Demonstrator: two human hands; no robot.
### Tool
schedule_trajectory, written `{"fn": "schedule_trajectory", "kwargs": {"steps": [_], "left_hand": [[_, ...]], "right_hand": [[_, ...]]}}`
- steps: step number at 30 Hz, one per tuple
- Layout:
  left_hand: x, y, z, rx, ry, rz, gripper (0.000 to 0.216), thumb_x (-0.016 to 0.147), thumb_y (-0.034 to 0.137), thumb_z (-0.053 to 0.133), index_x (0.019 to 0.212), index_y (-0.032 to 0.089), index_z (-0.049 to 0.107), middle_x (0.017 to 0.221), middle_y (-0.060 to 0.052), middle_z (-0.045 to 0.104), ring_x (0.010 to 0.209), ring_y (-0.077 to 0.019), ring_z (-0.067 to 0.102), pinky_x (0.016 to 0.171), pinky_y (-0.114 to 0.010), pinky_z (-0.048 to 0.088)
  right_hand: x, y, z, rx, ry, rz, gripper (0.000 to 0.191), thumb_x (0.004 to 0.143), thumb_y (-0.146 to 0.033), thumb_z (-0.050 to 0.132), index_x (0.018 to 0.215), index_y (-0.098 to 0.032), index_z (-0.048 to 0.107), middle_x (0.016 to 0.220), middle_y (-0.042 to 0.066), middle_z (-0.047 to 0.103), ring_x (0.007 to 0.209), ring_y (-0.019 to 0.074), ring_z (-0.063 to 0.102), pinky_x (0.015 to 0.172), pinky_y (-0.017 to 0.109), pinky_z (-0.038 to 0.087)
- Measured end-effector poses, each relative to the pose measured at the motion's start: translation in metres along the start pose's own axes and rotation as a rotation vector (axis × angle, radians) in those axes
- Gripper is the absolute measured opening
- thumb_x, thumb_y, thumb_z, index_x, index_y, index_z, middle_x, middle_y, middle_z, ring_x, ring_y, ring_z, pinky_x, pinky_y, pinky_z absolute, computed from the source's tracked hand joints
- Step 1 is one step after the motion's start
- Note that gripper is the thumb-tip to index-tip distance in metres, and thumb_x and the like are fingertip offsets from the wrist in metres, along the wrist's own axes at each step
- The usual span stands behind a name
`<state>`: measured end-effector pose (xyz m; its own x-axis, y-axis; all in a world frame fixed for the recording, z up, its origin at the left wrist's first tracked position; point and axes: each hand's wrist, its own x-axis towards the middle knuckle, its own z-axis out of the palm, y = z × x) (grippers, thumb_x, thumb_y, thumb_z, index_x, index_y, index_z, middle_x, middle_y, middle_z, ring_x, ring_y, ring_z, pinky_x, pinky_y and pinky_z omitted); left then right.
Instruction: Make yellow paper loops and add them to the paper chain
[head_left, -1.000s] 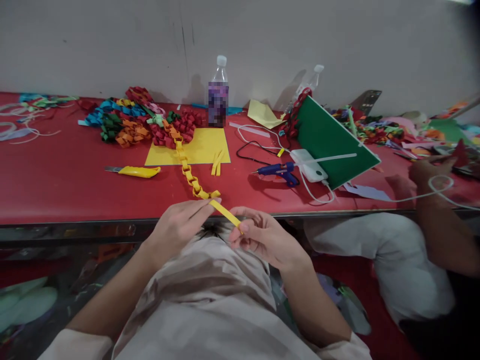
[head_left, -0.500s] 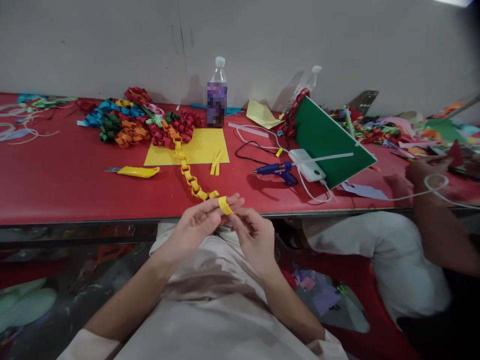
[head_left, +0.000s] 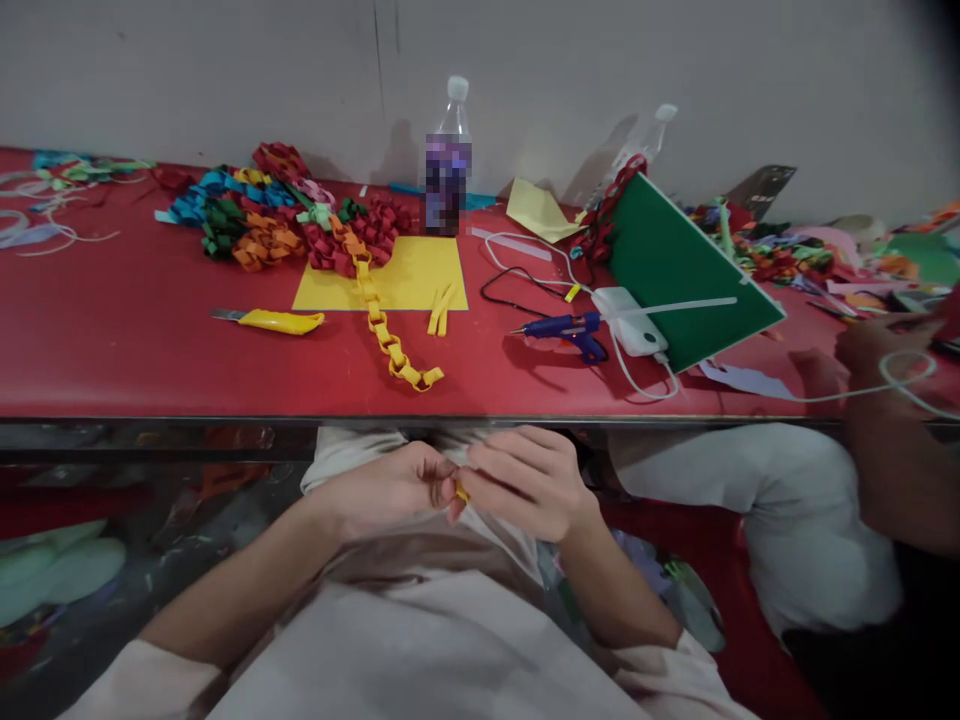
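Observation:
Just below the table's front edge, over my lap, my left hand (head_left: 401, 490) and my right hand (head_left: 529, 482) meet with fingers closed. A small yellow paper strip (head_left: 462, 492) is pinched between them, mostly hidden by the fingers. Beyond my hands, a yellow paper chain (head_left: 380, 328) trails down the red table toward me, joined at its top to orange links. Loose yellow paper strips (head_left: 440, 308) lie on a yellow sheet (head_left: 411, 268). Right of them rests a blue glue gun (head_left: 561, 330), and to the left lies a yellow-handled cutter (head_left: 279, 321).
A heap of coloured paper chains (head_left: 277, 220) lies at the back left, near a bottle (head_left: 448, 180). A green board (head_left: 686, 275) leans beside a white box (head_left: 630, 322) with cables. At the far right a co-worker's hand (head_left: 874, 345) rests near the table edge.
Both my hands have dropped from the table edge toward my lap with the yellow paper strip. My right hand now covers more of it. The view has tilted slightly.

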<state>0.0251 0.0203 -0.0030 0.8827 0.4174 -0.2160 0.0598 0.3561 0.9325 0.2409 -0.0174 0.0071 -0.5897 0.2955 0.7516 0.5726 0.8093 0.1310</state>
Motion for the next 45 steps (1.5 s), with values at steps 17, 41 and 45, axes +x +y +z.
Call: {"fn": "schedule_trajectory", "kwargs": {"steps": [17,41,45], "left_hand": [[0.001,-0.022,-0.002,0.329,0.597,0.388,0.038,0.096,0.049,0.063,0.103,0.017,0.081,0.055,-0.002,0.068,0.051,-0.0129,0.061,0.056,-0.024,0.052],[0.035,-0.002,-0.054,1.409,0.999,0.43,0.01,0.096,0.03,0.066,0.103,0.026,0.071,0.108,-0.003,0.078,0.113,-0.027,0.064,0.105,-0.051,0.029],[0.032,-0.002,-0.056,1.405,0.943,0.459,0.016,0.099,0.027,0.059,0.111,0.028,0.07,0.109,-0.003,0.079,0.111,-0.0246,0.067,0.113,-0.053,0.023]], "right_hand": [[-0.007,-0.043,0.053,1.175,0.337,1.332,0.017,0.092,-0.039,0.073,0.096,-0.024,0.068,0.075,-0.001,0.069,0.06,0.012,0.063,0.058,0.026,0.05],[-0.011,0.07,0.048,1.026,-0.237,1.126,0.022,0.091,-0.04,0.067,0.088,-0.019,0.061,0.073,-0.003,0.062,0.063,0.0103,0.054,0.06,0.024,0.043],[-0.009,0.071,0.05,0.946,-0.165,1.109,0.018,0.093,-0.036,0.065,0.095,-0.019,0.062,0.076,-0.002,0.06,0.067,0.0109,0.056,0.066,0.025,0.046]]}}
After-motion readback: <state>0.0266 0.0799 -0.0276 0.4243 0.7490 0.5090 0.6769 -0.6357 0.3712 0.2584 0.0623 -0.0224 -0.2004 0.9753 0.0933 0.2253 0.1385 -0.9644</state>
